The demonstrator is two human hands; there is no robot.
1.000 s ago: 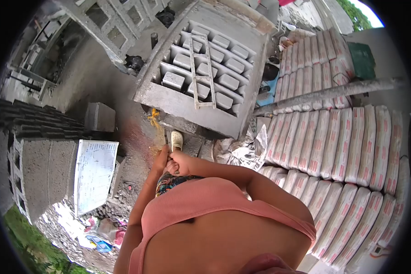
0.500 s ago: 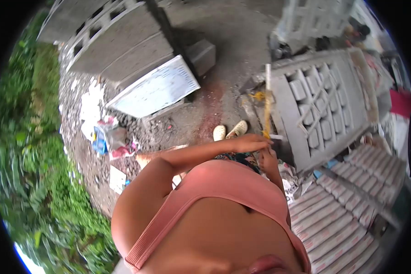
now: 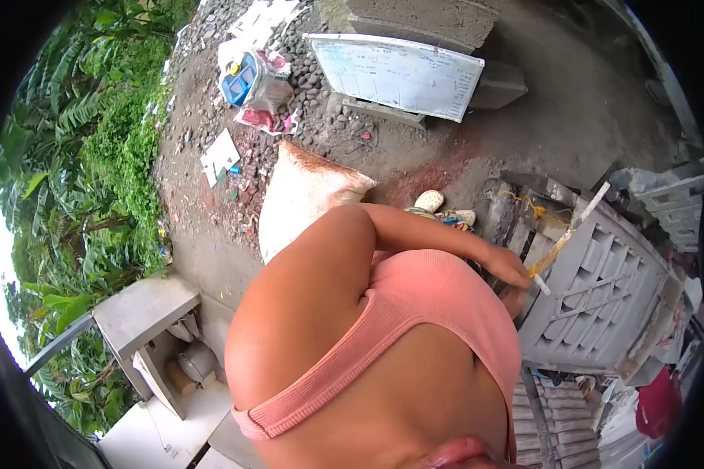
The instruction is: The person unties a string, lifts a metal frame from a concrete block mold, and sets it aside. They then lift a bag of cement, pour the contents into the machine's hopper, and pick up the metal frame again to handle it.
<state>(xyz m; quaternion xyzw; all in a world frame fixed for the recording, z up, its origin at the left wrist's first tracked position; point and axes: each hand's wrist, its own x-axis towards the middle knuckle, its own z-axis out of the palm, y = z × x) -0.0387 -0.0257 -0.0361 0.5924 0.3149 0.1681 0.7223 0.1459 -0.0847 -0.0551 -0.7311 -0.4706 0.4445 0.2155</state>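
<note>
My left arm reaches across the pink ribbed top (image 3: 438, 289). At its end my left hand (image 3: 508, 267) is closed, fingers pressed together and bent downward; what they hold, if anything, is hidden. Just below it, my right hand (image 3: 513, 301) shows only in part beside the edge of the top, its fingers mostly out of sight. Both hands are close together. Right beyond the left fingertips, a pale stick (image 3: 575, 232) wound with yellow cord overlaps the grey slotted panel (image 3: 608, 285). Cream clogs (image 3: 429, 201) stand on the ground ahead.
A stained white sack (image 3: 309, 187) lies to the left of the clogs. A whiteboard with writing (image 3: 399, 74) leans on concrete blocks. Plastic bags (image 3: 270, 94) lie on gravel at upper left. A concrete counter (image 3: 145, 309) is at lower left, bundled rolls (image 3: 567, 414) at lower right.
The view has turned right, bringing the white sack and concrete counter into sight. Both hands appear farther right and lower, still close together; the right one is now more hidden.
</note>
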